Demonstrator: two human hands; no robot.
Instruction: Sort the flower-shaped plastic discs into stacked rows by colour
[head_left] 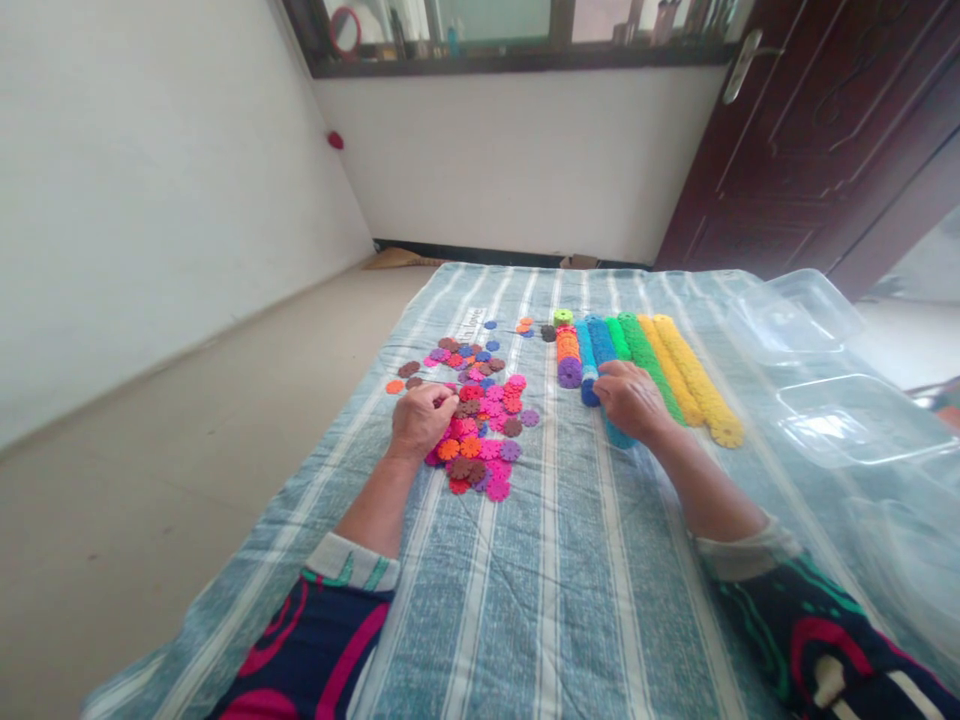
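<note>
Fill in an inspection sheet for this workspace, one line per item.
Surface: striped blue-grey cloth, lightly creased.
Job's things: loose flower-shaped discs in mixed colours, heaped and scattered on the left; rows of discs, largely grouped by colour, on the right.
Clutter: clear plastic containers along the right side.
Left hand: fingers pinched together at the heap's edge; whether a disc is held cannot be told.
Right hand: fingertips at the blue rows; grip unclear.
Cables: nothing seen.
Surroundings: pale wall ahead, dark red door at right, window ledge bearing small items.
</note>
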